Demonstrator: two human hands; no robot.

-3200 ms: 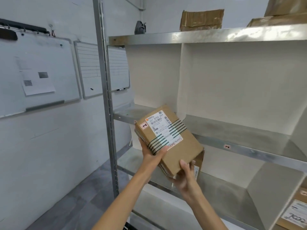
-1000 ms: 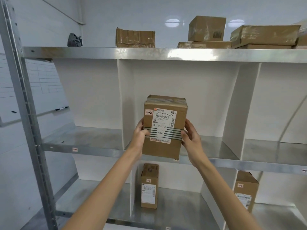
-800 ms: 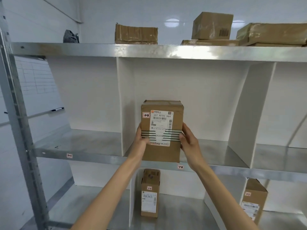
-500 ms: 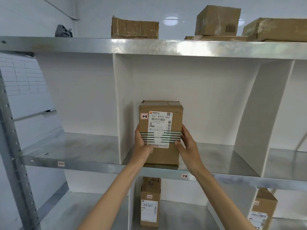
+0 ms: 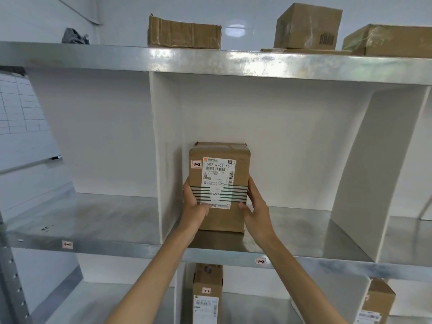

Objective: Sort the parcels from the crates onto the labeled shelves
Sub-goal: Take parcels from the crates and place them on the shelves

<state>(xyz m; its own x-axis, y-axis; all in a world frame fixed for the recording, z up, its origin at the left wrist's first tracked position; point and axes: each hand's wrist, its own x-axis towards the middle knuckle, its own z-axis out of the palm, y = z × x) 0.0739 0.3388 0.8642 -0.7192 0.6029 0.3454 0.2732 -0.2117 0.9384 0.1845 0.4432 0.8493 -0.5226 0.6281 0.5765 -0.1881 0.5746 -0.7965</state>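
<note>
Noted parcel upright in the middle bay of the shelf, towards the front edge, just beside the left divider and well apart from the right divider. Appears to sit base-down on the shelf; bottom corners partly hidden by the wrists.

Found left hand gripping the parcel's left side, fingers laid up the side face, thumb across the front at the black stripes. Found right hand gripping the right side likewise, its fingers up that face, thumb on the front below the stripes.

Read sticker at the top left corner of the parcel's front: "1-2". Read tag on the shelf's front edge under the same bay: "1-2". Read second tag on that edge under the left bay: "1-1".

Logged several boxes along the top shelf, with a grey bundle at its left end. Logged two lower parcels upright on the lower shelf: one below the middle bay, one towards the right. Noted whiteboard on the wall at left.
</note>
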